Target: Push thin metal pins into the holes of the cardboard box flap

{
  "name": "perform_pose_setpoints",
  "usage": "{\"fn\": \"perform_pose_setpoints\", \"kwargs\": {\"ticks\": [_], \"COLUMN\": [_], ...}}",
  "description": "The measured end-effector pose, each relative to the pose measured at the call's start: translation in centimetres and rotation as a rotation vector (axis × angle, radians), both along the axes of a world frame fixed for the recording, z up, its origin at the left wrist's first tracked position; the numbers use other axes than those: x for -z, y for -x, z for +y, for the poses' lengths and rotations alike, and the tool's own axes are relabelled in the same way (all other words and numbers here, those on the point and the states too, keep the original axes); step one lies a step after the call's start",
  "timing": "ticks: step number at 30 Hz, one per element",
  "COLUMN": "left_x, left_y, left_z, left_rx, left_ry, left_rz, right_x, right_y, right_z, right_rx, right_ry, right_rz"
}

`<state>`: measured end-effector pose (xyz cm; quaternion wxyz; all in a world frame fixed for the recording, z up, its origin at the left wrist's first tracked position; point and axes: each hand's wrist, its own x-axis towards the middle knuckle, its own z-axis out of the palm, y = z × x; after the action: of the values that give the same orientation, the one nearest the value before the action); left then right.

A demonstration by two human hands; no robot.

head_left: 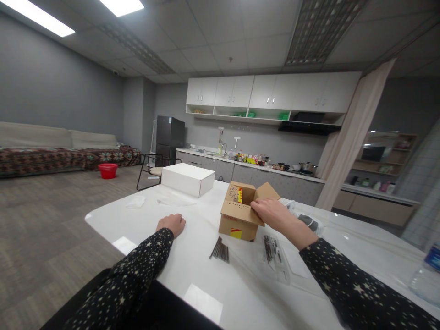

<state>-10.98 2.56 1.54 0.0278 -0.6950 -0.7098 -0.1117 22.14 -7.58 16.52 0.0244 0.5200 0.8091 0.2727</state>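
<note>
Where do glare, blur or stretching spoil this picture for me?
Head view: ceiling lights burn out white, and bright patches glare off the glossy table; head view: wide-angle stretching toward the edges, plain on the right sleeve; head view: softness leaves the small print on the cardboard box unreadable.

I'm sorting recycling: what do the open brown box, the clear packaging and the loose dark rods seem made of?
Brown box: matte cardboard, judging by its tan colour and stiff folded flaps.
Clear packaging: probably thin plastic, glossy, since it is see-through and catches highlights.
Dark rods: perhaps metal, with a dull grey-brown finish, going by their thin, straight shape; blur leaves this open.
</note>
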Motion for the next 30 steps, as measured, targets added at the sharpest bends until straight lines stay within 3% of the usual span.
{"fn": "perform_pose_setpoints", "kwargs": {"ticks": [13,30], "left_x": [-0.1,-0.2], "left_y": [0.0,0.2], "left_z": [-0.2,-0.2], "left_rx": [-0.003,-0.001], "left_ry": [0.003,0.002], "left_rz": [-0.014,-0.018], "right_x": [-1.1,-1.3], "right_y": [1.4,1.9], "right_z": [-0.7,-1.2], "right_rx": [0.108,0.23], "right_ry": [0.042,0.058], "right_rz": [-0.153,-0.071]}}
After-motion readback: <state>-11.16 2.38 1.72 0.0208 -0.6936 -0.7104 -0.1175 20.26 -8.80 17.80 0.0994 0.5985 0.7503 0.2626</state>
